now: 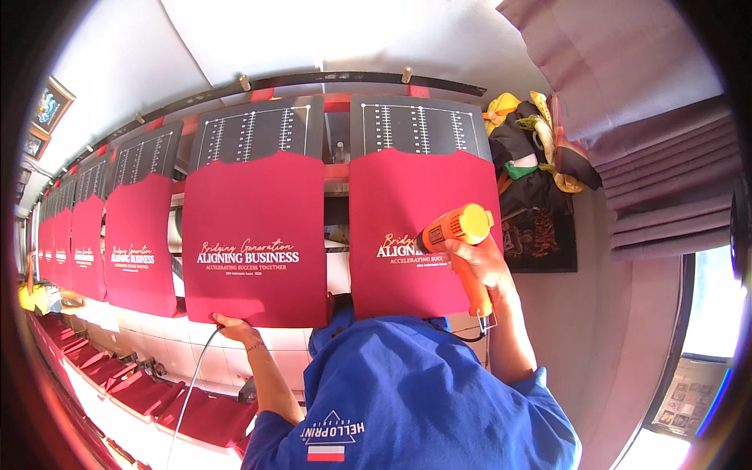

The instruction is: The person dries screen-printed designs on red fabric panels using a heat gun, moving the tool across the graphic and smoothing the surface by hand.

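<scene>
An orange heat gun [462,227] is in my right hand [479,262], fingers wrapped round its handle. Its dark nozzle points left over the white and gold print of a dark red T-shirt [392,188], covering part of the lettering. This shirt lies flat on a black printing board [419,121] with white ruler marks. My left hand [237,329] is closed at the lower edge of the neighbouring dark red T-shirt [254,211], with a thin cord [194,376] running down from its fingers. That shirt carries the same print, fully visible.
More shirt-covered boards [141,227] recede leftward along a red and black rack [337,78]. Another row of dark red shirts [141,384] lies at the lower left. Bundled cloths [540,145] hang right of the nearest board, beside a grey curtain [666,164]. A small bottle [340,152] stands between two boards.
</scene>
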The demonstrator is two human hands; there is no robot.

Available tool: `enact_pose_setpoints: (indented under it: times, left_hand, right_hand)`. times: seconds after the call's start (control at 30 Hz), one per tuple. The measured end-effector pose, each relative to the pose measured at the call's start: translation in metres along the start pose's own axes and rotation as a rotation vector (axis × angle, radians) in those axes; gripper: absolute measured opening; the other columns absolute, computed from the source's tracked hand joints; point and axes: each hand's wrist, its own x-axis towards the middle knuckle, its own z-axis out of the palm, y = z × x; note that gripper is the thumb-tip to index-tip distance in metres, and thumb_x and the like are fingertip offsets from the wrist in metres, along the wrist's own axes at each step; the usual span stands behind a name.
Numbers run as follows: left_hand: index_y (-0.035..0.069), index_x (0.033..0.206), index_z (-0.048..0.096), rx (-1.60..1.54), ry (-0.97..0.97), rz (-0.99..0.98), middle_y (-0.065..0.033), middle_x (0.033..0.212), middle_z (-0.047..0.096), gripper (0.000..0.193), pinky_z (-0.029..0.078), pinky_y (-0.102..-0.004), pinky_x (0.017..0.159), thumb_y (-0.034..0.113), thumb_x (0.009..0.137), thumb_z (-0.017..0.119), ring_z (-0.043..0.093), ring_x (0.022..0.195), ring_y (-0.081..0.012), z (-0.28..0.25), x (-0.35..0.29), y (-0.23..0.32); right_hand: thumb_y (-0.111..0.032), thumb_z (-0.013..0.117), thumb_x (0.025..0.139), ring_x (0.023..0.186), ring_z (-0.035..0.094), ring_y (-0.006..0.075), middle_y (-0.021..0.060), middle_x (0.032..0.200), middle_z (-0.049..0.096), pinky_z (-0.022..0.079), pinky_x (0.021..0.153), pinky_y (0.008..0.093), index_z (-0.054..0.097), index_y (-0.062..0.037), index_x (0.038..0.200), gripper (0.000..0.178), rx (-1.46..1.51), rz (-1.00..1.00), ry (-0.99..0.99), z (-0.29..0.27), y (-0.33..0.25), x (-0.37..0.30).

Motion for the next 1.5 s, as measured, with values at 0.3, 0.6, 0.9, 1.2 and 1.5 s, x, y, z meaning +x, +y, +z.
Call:
enact_pose_setpoints:
  times: [0.3,0.6,0.9,1.2,1.5]
  left_hand:
    - [-0.007,0.124,0.055,0.015,0.013,0.056,-0.0139,0.119,0.063,0.055,0.058,-0.0359,0.081,0.044,0.105,0.044,0.063,0.097,-0.0223,-0.011,0.020,-0.017]
    - [-0.007,0.121,0.055,0.052,0.001,0.092,-0.0142,0.117,0.064,0.054,0.057,-0.0366,0.079,0.043,0.105,0.044,0.063,0.095,-0.0231,-0.010,0.017,-0.016]
    - [-0.008,0.124,0.054,-0.001,-0.052,0.094,-0.0147,0.120,0.062,0.056,0.057,-0.0363,0.081,0.044,0.104,0.044,0.063,0.097,-0.0228,-0.008,0.010,-0.011]
    - [-0.010,0.131,0.048,-0.024,-0.040,0.068,-0.0179,0.126,0.059,0.061,0.056,-0.0379,0.087,0.045,0.103,0.047,0.062,0.105,-0.0270,-0.010,0.011,-0.013]
    - [-0.007,0.134,0.048,-0.011,-0.049,0.060,-0.0175,0.128,0.058,0.060,0.054,-0.0393,0.092,0.044,0.104,0.046,0.060,0.109,-0.0276,-0.007,0.003,-0.005]
  right_hand:
    - [-0.014,0.078,0.085,0.085,0.061,0.0132,0.0033,0.098,0.064,0.055,0.067,0.0308,0.056,-0.0042,0.119,0.042,0.065,0.027,0.025,0.009,0.003,0.000]
    - [-0.012,0.078,0.085,0.087,0.062,0.0140,0.0033,0.103,0.064,0.053,0.079,0.0306,0.054,-0.0042,0.123,0.046,0.001,-0.049,0.009,0.015,0.002,0.001]
    - [-0.014,0.079,0.085,0.082,0.063,0.0133,0.0037,0.101,0.064,0.056,0.067,0.0307,0.054,-0.0058,0.123,0.046,-0.008,0.053,-0.056,0.021,0.000,-0.003]
    - [-0.012,0.078,0.085,0.079,0.062,0.0124,0.0031,0.096,0.065,0.054,0.067,0.0299,0.057,-0.0039,0.119,0.041,-0.018,-0.064,-0.048,0.025,-0.004,0.004]
    - [-0.013,0.078,0.085,0.079,0.063,0.0132,0.0040,0.097,0.065,0.055,0.067,0.0292,0.056,-0.0047,0.121,0.044,0.070,-0.045,-0.021,0.028,0.001,0.006]
